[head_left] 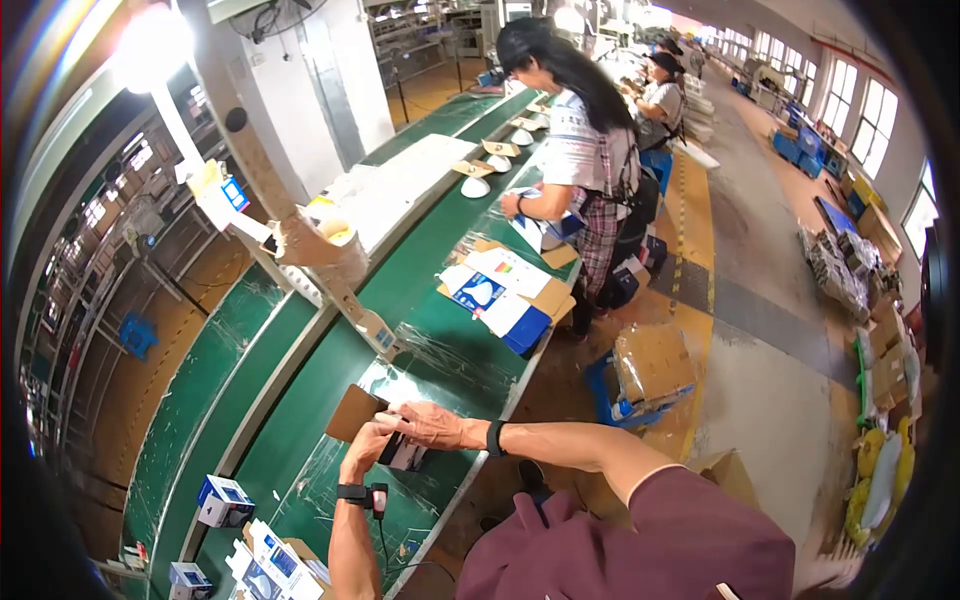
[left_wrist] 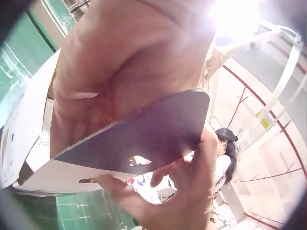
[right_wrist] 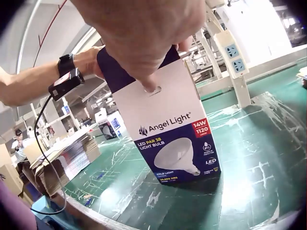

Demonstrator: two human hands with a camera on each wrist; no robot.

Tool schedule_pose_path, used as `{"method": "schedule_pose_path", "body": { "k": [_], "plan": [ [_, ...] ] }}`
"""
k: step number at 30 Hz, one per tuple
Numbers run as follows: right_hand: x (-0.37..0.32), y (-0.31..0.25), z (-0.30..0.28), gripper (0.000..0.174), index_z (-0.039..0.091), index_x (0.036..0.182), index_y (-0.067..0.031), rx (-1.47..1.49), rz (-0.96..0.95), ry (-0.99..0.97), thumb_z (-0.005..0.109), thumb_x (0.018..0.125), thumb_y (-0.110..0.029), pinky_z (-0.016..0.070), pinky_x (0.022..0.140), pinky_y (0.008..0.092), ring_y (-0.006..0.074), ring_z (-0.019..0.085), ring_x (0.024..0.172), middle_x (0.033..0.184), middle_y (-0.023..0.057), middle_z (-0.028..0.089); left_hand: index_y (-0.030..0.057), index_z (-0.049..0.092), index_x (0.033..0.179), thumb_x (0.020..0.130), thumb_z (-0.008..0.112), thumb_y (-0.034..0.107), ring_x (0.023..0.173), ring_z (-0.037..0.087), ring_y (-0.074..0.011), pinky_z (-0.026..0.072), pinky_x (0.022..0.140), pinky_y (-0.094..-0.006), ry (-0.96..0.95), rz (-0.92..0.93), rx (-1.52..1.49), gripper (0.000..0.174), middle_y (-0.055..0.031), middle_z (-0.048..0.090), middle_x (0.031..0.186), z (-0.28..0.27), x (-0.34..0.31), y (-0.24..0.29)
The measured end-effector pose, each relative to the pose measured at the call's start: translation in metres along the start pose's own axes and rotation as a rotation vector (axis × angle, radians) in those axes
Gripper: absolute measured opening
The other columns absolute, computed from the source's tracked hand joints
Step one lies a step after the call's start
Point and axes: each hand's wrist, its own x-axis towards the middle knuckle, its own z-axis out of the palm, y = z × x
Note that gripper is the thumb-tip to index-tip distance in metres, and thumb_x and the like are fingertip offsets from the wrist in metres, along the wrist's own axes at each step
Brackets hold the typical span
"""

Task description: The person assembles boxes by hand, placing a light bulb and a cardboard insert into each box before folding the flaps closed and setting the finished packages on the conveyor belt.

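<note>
A printed light bulb box (right_wrist: 184,139) stands upright on the green work surface, a bulb picture on its front. My right hand (head_left: 435,425) is at its top, a finger pressed at the small slot in the upper panel (right_wrist: 148,100). From the other side my left hand (head_left: 368,445) grips the box top; in the left wrist view this hand (left_wrist: 129,62) lies behind a dark pointed flap (left_wrist: 144,129), which hides its fingertips. Below that flap, the right hand's thumb and fingers (left_wrist: 184,196) curl at its edge. A brown cardboard flap (head_left: 355,412) sticks up beside the hands.
Flattened cartons (head_left: 495,290) lie ahead on the green conveyor (head_left: 410,350), and more (head_left: 275,565) at lower left. Two boxes (head_left: 225,500) (head_left: 188,580) stand at left. A post (head_left: 300,220) with sockets rises beyond my hands. Another person (head_left: 590,150) works further along.
</note>
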Motion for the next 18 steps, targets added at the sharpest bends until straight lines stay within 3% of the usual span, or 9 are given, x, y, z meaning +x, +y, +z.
{"method": "schedule_pose_path", "body": {
  "k": [4, 6, 7, 8, 10, 11, 12, 14, 18],
  "plan": [
    [0.018, -0.008, -0.028, 0.065, 0.044, 0.147, -0.0130, 0.156, 0.028, -0.163, 0.071, 0.088, -0.010, 0.0543, 0.083, 0.0469, 0.0384, 0.063, 0.099, 0.115, 0.0158, 0.055, -0.0050, 0.076, 0.091, 0.087, 0.077, 0.018, 0.066, 0.061, -0.0098, 0.0474, 0.054, -0.0332, 0.097, 0.237, 0.323, 0.023, -0.0044, 0.069, 0.071, 0.005, -0.004, 0.012],
    [0.023, -0.004, -0.027, 0.049, 0.049, 0.135, -0.0109, 0.212, -0.027, -0.155, 0.072, 0.093, -0.022, 0.0512, 0.076, 0.0490, 0.0383, 0.062, 0.089, 0.103, 0.0167, 0.054, -0.0051, 0.078, 0.100, 0.087, 0.076, 0.013, 0.069, 0.062, -0.0075, 0.0478, 0.057, -0.0297, 0.281, 0.173, 0.166, 0.022, -0.0014, 0.072, 0.073, -0.001, -0.029, 0.013],
    [0.023, 0.005, -0.016, 0.028, 0.055, 0.118, -0.0091, 0.218, -0.009, -0.120, 0.067, 0.099, -0.025, 0.0494, 0.073, 0.0495, 0.0381, 0.061, 0.085, 0.097, 0.0156, 0.055, -0.0043, 0.079, 0.105, 0.087, 0.075, 0.010, 0.067, 0.062, -0.0082, 0.0493, 0.060, -0.0292, 0.446, 0.174, 0.312, 0.023, -0.0021, 0.073, 0.076, -0.004, -0.051, 0.032],
    [0.023, 0.005, -0.013, 0.023, 0.055, 0.114, -0.0084, 0.252, -0.007, -0.094, 0.066, 0.100, -0.024, 0.0492, 0.073, 0.0493, 0.0380, 0.061, 0.084, 0.096, 0.0154, 0.054, -0.0043, 0.079, 0.105, 0.090, 0.072, 0.010, 0.074, 0.066, -0.0113, 0.0539, 0.068, -0.0283, 0.528, 0.193, 0.063, 0.022, -0.0076, 0.075, 0.082, -0.015, -0.073, 0.039],
    [0.024, 0.007, -0.013, 0.016, 0.056, 0.105, -0.0070, 0.316, -0.002, -0.036, 0.063, 0.101, -0.021, 0.0486, 0.072, 0.0490, 0.0378, 0.060, 0.083, 0.093, 0.0150, 0.054, -0.0027, 0.079, 0.108, 0.089, 0.071, 0.004, 0.089, 0.070, -0.0200, 0.0557, 0.080, -0.0335, 0.998, 0.343, -0.004, 0.022, -0.0125, 0.076, 0.099, -0.063, -0.102, -0.011],
    [0.025, 0.010, 0.002, 0.015, 0.055, 0.097, -0.0063, 0.418, 0.057, 0.005, 0.063, 0.101, -0.019, 0.0487, 0.071, 0.0488, 0.0381, 0.060, 0.083, 0.092, 0.0157, 0.053, -0.0029, 0.074, 0.118, 0.090, 0.069, 0.003, 0.106, 0.068, -0.0314, 0.0538, 0.094, -0.0426, 1.143, 0.283, 0.451, 0.029, -0.0184, 0.072, 0.115, -0.114, -0.115, -0.068],
    [0.023, 0.006, 0.015, 0.015, 0.054, 0.097, -0.0066, 0.359, 0.075, 0.016, 0.063, 0.100, -0.018, 0.0489, 0.071, 0.0486, 0.0382, 0.060, 0.083, 0.091, 0.0157, 0.053, -0.0049, 0.063, 0.136, 0.093, 0.065, 0.006, 0.130, 0.056, -0.0413, 0.0433, 0.111, -0.0497, 1.226, -0.252, 0.881, 0.045, -0.0248, 0.062, 0.136, -0.125, -0.130, -0.089],
    [0.035, 0.021, 0.028, 0.014, 0.053, 0.096, -0.0073, 0.199, 0.077, 0.049, 0.063, 0.100, -0.017, 0.0492, 0.071, 0.0482, 0.0385, 0.060, 0.084, 0.090, 0.0158, 0.052, -0.0075, 0.046, 0.150, 0.094, 0.065, 0.011, 0.142, 0.044, -0.0452, 0.0332, 0.120, -0.0528, 1.469, 0.022, 0.938, 0.062, -0.0273, 0.046, 0.155, -0.112, -0.125, -0.088],
    [0.022, 0.056, 0.060, 0.027, 0.062, 0.094, -0.0045, -0.061, -0.063, -0.161, 0.061, 0.100, -0.031, 0.0510, 0.082, 0.0478, 0.0365, 0.062, 0.092, 0.095, 0.0171, 0.063, -0.0071, 0.040, 0.153, 0.089, 0.075, 0.027, 0.146, 0.040, -0.0452, 0.0308, 0.121, -0.0543, 0.753, 0.467, 0.928, 0.081, -0.0291, 0.036, 0.161, 0.046, -0.117, 0.024]
  ]
}}
